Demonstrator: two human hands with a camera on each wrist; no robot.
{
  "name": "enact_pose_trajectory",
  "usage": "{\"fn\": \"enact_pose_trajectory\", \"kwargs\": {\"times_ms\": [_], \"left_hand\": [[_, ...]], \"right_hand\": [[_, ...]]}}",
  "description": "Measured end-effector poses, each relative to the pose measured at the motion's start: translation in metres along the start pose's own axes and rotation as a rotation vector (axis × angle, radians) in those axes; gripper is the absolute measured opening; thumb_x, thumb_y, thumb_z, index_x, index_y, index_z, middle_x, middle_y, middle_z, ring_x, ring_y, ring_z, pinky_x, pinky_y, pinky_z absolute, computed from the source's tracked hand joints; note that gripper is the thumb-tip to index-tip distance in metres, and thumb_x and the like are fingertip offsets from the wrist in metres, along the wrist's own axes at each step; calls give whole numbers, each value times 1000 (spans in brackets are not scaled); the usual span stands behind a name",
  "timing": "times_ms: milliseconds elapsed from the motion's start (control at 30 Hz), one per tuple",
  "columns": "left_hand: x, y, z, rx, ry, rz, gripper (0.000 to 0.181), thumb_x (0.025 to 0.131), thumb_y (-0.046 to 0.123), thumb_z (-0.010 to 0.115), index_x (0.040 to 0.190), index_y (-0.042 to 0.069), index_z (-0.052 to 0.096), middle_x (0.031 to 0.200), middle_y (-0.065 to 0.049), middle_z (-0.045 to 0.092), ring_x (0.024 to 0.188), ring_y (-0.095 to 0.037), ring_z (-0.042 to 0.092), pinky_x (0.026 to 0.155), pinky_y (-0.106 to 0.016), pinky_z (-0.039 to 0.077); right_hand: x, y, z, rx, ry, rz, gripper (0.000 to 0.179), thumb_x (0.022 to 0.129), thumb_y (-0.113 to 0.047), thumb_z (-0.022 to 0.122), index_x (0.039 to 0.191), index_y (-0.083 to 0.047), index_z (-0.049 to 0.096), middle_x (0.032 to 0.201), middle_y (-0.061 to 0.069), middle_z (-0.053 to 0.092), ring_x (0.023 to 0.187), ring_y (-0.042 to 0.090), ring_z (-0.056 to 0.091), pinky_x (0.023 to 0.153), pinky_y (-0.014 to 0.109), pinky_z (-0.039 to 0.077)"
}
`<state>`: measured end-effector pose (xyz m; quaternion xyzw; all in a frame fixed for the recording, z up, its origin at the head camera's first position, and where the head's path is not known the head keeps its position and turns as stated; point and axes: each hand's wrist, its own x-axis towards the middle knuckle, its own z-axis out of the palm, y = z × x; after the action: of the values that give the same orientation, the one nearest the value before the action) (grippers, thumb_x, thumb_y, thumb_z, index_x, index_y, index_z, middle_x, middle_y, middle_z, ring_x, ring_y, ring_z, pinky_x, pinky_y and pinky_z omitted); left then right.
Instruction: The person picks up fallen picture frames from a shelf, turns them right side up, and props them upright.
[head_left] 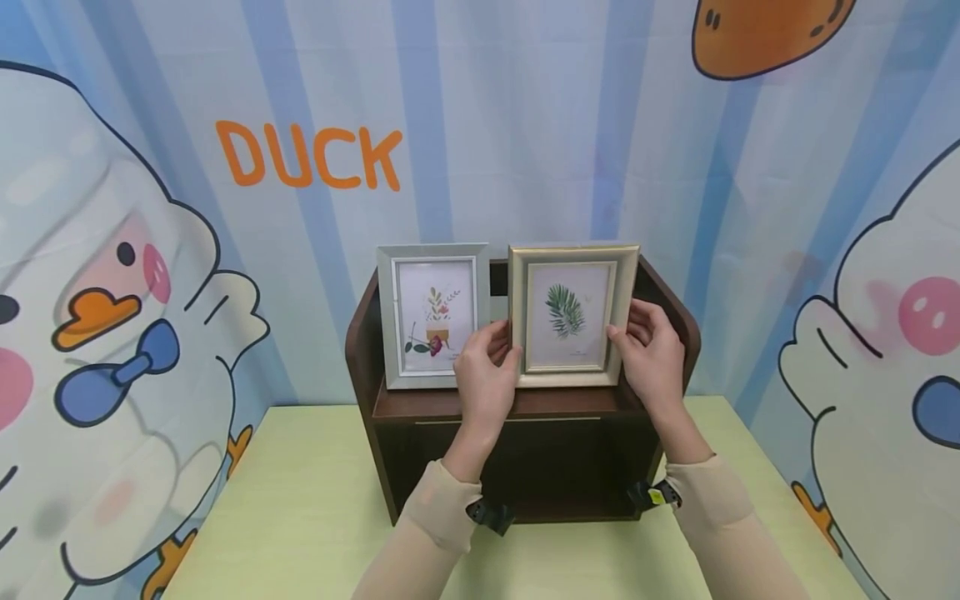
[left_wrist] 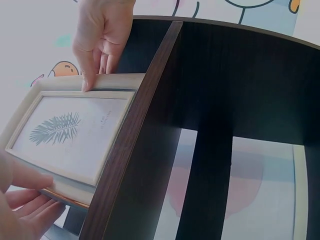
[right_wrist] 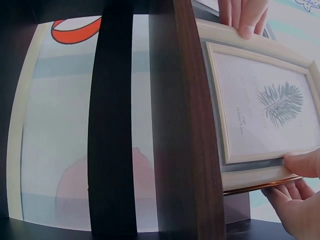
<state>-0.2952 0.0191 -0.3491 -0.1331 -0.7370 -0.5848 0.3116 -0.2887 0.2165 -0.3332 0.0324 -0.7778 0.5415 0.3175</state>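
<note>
A gold-edged picture frame [head_left: 573, 312] with a green leaf print stands upright on the upper shelf of a dark brown wooden rack [head_left: 517, 403]. My left hand [head_left: 486, 379] pinches its left border, thumb on the front and fingers behind. On the right border my right hand [head_left: 654, 354] grips the same way, as the right wrist view also shows, with the thumb [right_wrist: 300, 163] over the face. Left of it, a grey-white picture frame [head_left: 432, 379] with a potted plant print leans at the back of the shelf, partly covered by my left hand.
The rack's lower compartment [head_left: 517, 467] is dark, with a slatted back in the wrist views. It stands on a pale green table [head_left: 300, 500]. A blue striped curtain [head_left: 480, 125] with duck drawings hangs close behind and at both sides.
</note>
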Motion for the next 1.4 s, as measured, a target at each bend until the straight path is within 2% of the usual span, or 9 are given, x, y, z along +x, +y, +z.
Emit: {"fn": "enact_pose_trajectory", "kwargs": {"times_ms": [167, 300, 567, 800, 967, 1133, 1400], "left_hand": [[3, 0, 0, -3, 0, 15, 29, 85, 0, 67, 113, 1, 65, 107, -16, 69, 97, -23, 69, 82, -27, 55], [3, 0, 0, -1, -4, 16, 28, 86, 1, 67, 114, 1, 65, 107, -15, 69, 98, -23, 68, 83, -27, 55], [0, -1, 0, 25, -9, 48, 28, 86, 1, 66, 114, 0, 64, 108, -16, 68, 98, -23, 68, 81, -27, 56], [0, 0, -3, 144, -67, 81, 26, 88, 4, 65, 114, -2, 64, 106, -18, 69, 95, -23, 69, 77, -25, 57], [1, 0, -4, 193, -95, 84, 26, 89, 6, 64, 114, -2, 63, 105, -17, 69, 94, -23, 69, 77, -24, 57], [2, -1, -5, 265, -111, 120, 23, 88, 7, 65, 110, -1, 65, 101, -16, 70, 89, -22, 70, 74, -26, 57], [2, -3, -6, 256, -126, 117, 23, 87, 8, 68, 108, 0, 65, 99, -14, 70, 86, -20, 70, 73, -27, 57]], "right_hand": [[1, 3, 1, 2, 26, -34, 44, 89, -8, 65, 129, -1, 51, 118, 15, 61, 108, 23, 62, 90, 19, 50], [2, 2, 1, 5, 20, -39, 44, 89, -8, 65, 129, 1, 50, 119, 17, 60, 109, 26, 62, 89, 16, 50], [-1, -1, 1, -6, 14, -23, 44, 89, -8, 64, 130, 0, 49, 121, 17, 59, 112, 27, 61, 93, 26, 50], [-2, 0, -1, -5, 17, -32, 44, 89, -8, 65, 129, 1, 49, 121, 20, 60, 113, 29, 60, 95, 35, 49], [-3, 0, -1, 6, 13, -38, 46, 88, -10, 66, 130, 0, 49, 122, 21, 59, 114, 30, 60, 96, 38, 48], [-2, 2, -1, -12, 16, -41, 45, 89, -10, 65, 130, 0, 50, 121, 20, 59, 113, 30, 60, 96, 38, 48], [1, 3, 0, -45, 15, -49, 42, 90, -8, 63, 129, -1, 50, 122, 19, 59, 115, 30, 59, 96, 39, 48]]}}
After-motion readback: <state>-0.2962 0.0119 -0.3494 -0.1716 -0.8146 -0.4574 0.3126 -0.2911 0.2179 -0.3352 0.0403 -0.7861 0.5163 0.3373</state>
